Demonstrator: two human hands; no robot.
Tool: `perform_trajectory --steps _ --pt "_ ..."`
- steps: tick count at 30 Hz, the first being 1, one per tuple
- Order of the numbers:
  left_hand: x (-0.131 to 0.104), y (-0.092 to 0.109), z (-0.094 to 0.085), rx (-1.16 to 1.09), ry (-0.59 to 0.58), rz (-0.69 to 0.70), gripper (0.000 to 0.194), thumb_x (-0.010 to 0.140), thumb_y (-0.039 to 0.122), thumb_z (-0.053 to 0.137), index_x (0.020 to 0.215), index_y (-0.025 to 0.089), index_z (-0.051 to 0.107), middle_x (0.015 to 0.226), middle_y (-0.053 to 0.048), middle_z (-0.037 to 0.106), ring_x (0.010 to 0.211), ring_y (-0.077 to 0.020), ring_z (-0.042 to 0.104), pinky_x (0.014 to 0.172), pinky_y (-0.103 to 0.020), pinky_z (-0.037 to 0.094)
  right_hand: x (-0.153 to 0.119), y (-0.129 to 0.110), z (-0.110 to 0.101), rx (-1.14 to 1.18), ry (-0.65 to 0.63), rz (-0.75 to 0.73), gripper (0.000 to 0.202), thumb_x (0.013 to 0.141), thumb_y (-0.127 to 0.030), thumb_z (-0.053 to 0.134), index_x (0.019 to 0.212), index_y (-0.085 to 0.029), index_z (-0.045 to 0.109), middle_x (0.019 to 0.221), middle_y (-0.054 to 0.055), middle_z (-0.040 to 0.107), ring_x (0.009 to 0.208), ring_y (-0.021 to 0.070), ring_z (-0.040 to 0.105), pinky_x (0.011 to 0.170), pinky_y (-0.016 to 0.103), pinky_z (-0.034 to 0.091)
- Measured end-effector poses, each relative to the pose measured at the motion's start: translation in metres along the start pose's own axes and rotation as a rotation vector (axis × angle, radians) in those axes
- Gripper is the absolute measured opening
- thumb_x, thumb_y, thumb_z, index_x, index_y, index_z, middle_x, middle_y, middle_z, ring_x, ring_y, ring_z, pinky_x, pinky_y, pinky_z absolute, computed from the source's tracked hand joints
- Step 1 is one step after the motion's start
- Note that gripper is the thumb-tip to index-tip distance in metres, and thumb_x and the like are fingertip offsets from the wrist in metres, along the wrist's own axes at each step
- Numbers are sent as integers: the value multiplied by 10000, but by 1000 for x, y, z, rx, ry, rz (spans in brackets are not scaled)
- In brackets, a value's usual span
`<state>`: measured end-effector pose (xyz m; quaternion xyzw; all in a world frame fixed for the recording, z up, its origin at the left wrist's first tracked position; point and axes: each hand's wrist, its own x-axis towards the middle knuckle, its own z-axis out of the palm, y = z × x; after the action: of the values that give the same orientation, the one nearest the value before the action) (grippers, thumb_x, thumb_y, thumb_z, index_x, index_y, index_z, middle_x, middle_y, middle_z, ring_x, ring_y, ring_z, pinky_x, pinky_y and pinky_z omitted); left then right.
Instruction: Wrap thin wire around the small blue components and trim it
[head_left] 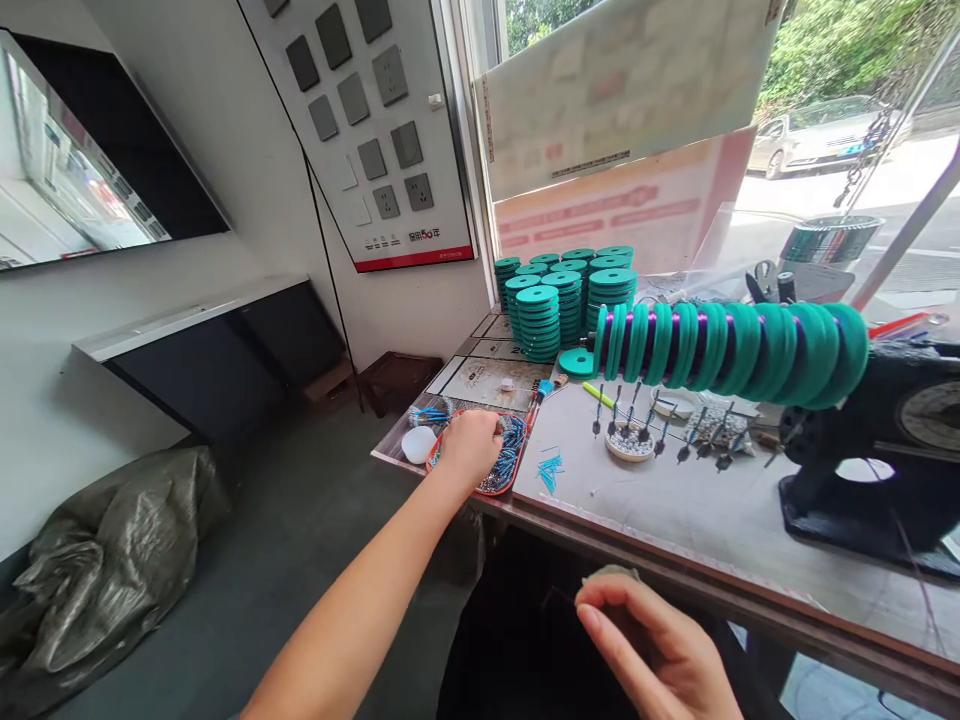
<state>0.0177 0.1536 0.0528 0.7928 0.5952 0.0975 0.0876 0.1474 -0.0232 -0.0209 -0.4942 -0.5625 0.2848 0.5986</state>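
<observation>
My left hand is over a red-rimmed tray at the table's left corner, its fingers curled. The tray holds many small blue and dark striped pieces. Whatever lies between those fingertips is hidden. Low in front of the table edge, my right hand has thumb and index finger pinched together. A faint thin line shows near that pinch, too fine to name. To its upper right, a row of green spools wound with purple thread sits on a bar, with small dark weights hanging below.
Stacked green spools stand by the window. Light-blue sticks and a bowl of white beads lie on the table. A white cup is beside the tray. A black machine stands at the right.
</observation>
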Motion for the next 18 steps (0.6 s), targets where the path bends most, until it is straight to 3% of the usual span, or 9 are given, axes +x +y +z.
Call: perform_trajectory --steps 3,5,7,9,11,14,18 --pt "-32 1 -7 -162 88 24 62 780 171 582 806 185 636 842 -26 671 786 -169 619 726 -275 469 1 1 -5 -68 46 -32 192 829 -380 562 760 -212 626 678 9 631 617 149 603 529 191 470" --pt "-64 3 -4 -278 101 41 49 756 171 586 783 179 626 770 -2 667 648 -135 605 595 -220 460 1 1 -9 -120 69 -80 147 828 -344 567 778 -219 625 676 5 628 588 141 597 516 194 464" --pt "-98 5 7 -404 81 55 14 716 167 621 715 161 608 699 1 651 598 -124 586 536 -194 445 -1 1 -12 -166 79 -153 93 831 -302 565 803 -229 616 677 0 624 561 130 589 517 197 460" --pt "-125 5 22 -714 63 25 55 674 137 645 669 150 591 667 -7 633 604 -133 577 532 -195 441 -3 2 -13 -210 79 -229 58 841 -267 552 836 -239 603 694 -2 627 560 122 594 537 199 466" --pt "-137 3 32 -743 98 -14 62 676 133 640 653 153 586 659 -8 630 614 -139 585 540 -198 448 -5 2 -12 -249 68 -282 53 851 -244 536 859 -243 589 719 1 634 580 121 608 556 200 473" --pt "-124 -3 30 -478 226 -60 47 721 140 608 682 165 612 697 -18 651 657 -154 606 608 -226 460 -6 3 -11 -280 29 -335 52 854 -224 528 871 -237 575 717 3 634 581 121 616 554 197 478" --pt "-73 -12 12 -277 286 -83 87 749 152 585 775 183 662 835 -54 664 800 -205 608 762 -302 428 -4 2 -12 -301 30 -369 46 850 -228 532 870 -233 574 709 0 633 574 117 621 549 190 482"
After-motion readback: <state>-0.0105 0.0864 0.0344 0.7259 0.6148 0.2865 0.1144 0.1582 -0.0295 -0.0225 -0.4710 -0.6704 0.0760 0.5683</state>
